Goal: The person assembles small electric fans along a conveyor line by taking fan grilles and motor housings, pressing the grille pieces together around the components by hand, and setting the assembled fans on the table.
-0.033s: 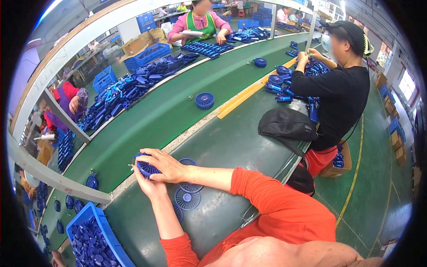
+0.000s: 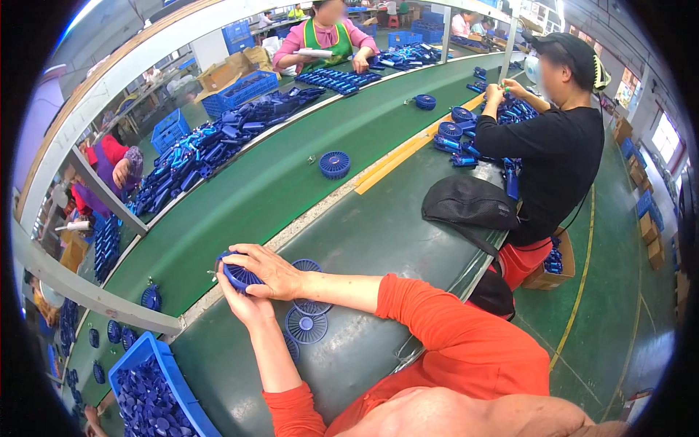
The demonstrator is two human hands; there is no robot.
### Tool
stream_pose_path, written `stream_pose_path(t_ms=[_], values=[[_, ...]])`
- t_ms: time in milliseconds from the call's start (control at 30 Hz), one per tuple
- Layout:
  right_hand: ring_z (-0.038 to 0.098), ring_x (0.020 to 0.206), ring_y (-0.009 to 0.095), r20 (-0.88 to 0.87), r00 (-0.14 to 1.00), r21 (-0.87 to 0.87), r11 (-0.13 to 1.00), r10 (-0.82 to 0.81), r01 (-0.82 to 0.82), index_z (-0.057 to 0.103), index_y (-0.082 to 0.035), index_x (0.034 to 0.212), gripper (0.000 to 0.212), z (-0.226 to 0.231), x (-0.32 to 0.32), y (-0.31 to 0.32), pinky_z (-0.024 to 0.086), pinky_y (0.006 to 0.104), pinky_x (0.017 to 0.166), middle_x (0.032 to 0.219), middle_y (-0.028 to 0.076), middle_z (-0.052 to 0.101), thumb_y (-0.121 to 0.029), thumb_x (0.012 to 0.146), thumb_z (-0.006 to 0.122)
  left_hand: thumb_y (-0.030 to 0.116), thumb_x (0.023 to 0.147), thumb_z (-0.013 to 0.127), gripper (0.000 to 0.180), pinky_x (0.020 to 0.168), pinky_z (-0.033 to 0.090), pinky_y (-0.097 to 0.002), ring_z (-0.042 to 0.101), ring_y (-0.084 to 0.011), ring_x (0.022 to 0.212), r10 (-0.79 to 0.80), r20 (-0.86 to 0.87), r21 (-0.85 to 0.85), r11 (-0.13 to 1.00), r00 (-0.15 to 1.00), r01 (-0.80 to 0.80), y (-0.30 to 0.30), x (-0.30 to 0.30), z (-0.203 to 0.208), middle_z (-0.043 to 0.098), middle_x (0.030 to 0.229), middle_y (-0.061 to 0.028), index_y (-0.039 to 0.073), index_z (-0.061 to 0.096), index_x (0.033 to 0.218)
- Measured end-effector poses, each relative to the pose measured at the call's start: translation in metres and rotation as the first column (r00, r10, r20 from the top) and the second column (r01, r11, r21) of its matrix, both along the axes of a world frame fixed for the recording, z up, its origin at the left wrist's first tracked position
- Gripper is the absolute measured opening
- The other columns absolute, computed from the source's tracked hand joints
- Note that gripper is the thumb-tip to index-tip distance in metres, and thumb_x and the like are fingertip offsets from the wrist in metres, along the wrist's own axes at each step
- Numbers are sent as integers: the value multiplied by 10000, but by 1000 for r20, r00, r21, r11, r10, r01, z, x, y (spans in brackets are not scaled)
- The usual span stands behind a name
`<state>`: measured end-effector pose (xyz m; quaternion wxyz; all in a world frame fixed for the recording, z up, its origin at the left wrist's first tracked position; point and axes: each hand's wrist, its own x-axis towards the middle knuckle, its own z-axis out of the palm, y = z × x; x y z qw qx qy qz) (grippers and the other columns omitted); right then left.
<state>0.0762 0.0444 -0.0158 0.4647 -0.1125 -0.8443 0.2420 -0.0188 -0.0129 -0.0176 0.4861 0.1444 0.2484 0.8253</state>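
Observation:
Between my two hands is a round blue fan head [image 2: 240, 277] with a ribbed grille, held over the near edge of the belt. My left hand [image 2: 249, 304] cups it from below and the near side. Across its top lies my right hand [image 2: 271, 272], fingers and thumb closed around the rim. A small metallic bit pokes out at its left side. Loose round blue fan grilles [image 2: 306, 325] rest on the dark bench just beneath my right wrist, some partly hidden by it.
A green conveyor belt [image 2: 255, 197] runs past the bench, carrying a fan head [image 2: 335, 165] and several others. A blue bin [image 2: 171, 371] of small blue parts stands at lower left. A black bag [image 2: 466, 202] lies to the right, near a co-worker in black [image 2: 546, 142].

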Motion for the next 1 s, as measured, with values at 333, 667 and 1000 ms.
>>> stream_pose_path(t_ms=[333, 667, 1000], values=[[427, 1226, 365, -60, 982, -46, 982, 178, -181, 336, -93, 1390, 675, 15, 6, 4, 357, 457, 1031, 1324, 200, 416, -426, 843, 547, 327, 997, 388, 428, 958, 457, -387, 494, -256, 1162, 220, -343, -49, 967, 913, -251, -9, 7, 25, 458, 1272, -127, 51, 382, 1325], [513, 1131, 311, -112, 974, -295, 929, 199, -224, 364, -54, 1339, 753, 22, 10, 3, 414, 405, 958, 1248, 178, 477, -569, 820, 546, 304, 998, 369, 432, 987, 417, -385, 456, -250, 1201, 329, -536, 30, 928, 778, -372, -10, 26, 29, 411, 1313, -134, 33, 363, 1335], [553, 1024, 186, -211, 934, -625, 694, 290, -357, 384, -44, 1281, 451, 25, 6, -6, 432, 340, 891, 1117, 140, 584, -360, 961, 419, 227, 979, 352, 441, 1006, 353, -402, 440, -265, 1202, 455, -801, 202, 817, 388, -540, -11, 37, 22, 407, 1322, -173, 2, 334, 1357]])
